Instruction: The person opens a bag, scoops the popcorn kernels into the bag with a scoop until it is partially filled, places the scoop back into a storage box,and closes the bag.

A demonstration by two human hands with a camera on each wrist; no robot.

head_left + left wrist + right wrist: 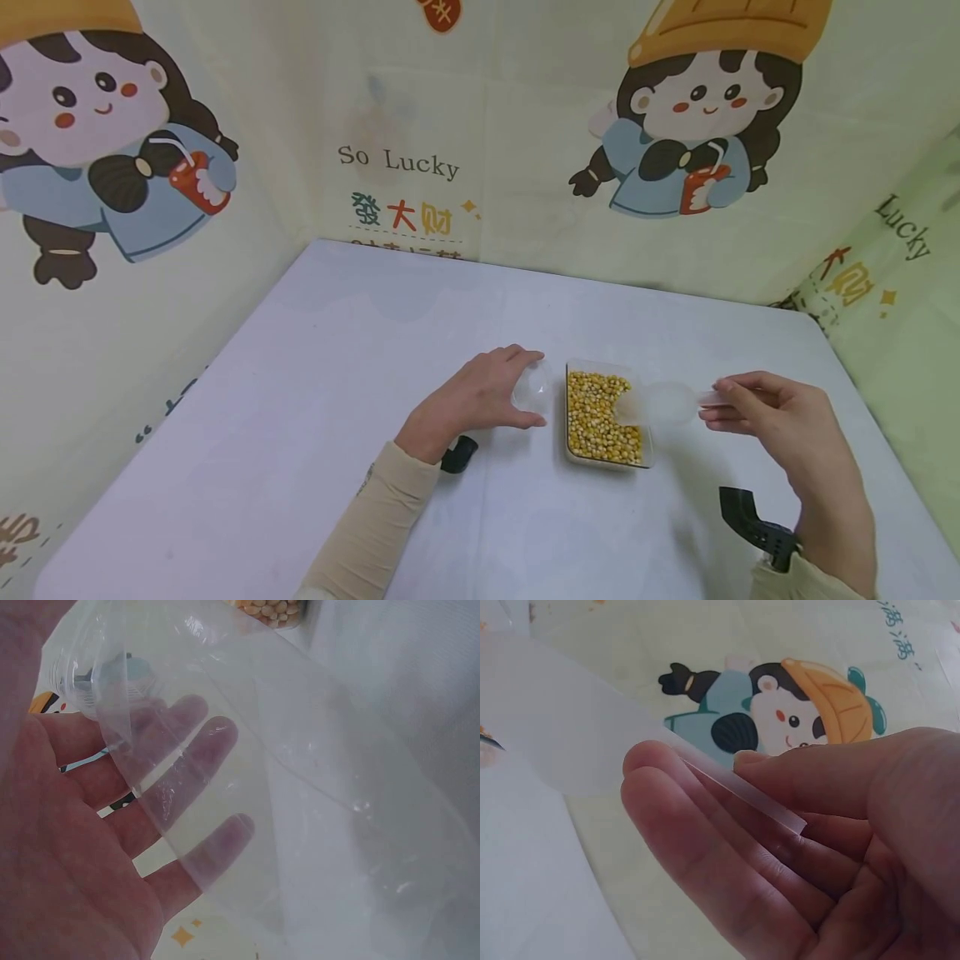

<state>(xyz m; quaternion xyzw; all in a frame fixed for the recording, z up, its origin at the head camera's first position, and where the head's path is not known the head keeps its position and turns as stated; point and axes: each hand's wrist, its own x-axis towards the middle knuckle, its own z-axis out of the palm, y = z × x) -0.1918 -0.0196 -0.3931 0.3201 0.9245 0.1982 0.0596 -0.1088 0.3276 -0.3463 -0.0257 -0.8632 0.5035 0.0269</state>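
Note:
A clear rectangular box (647,454) filled with yellow corn kernels (596,425) sits on the table. To its left, my left hand (487,387) has its thumb and fingers curved around a clear plastic vessel (533,387). Through the vessel's see-through wall (315,750), the fingers show in the left wrist view, with a ridged part near the top left. On the box's other side, my right hand (780,417) pinches the thin handle (735,784) of a translucent white scoop (670,403) between thumb and fingers. The scoop's far end overlaps the kernels at the box's right side.
The white tabletop (375,333) runs back to a printed cloth wall (525,167) with cartoon figures, and cloth walls also rise at left and right. Black wrist mounts (757,525) stick out from both forearms close to the table.

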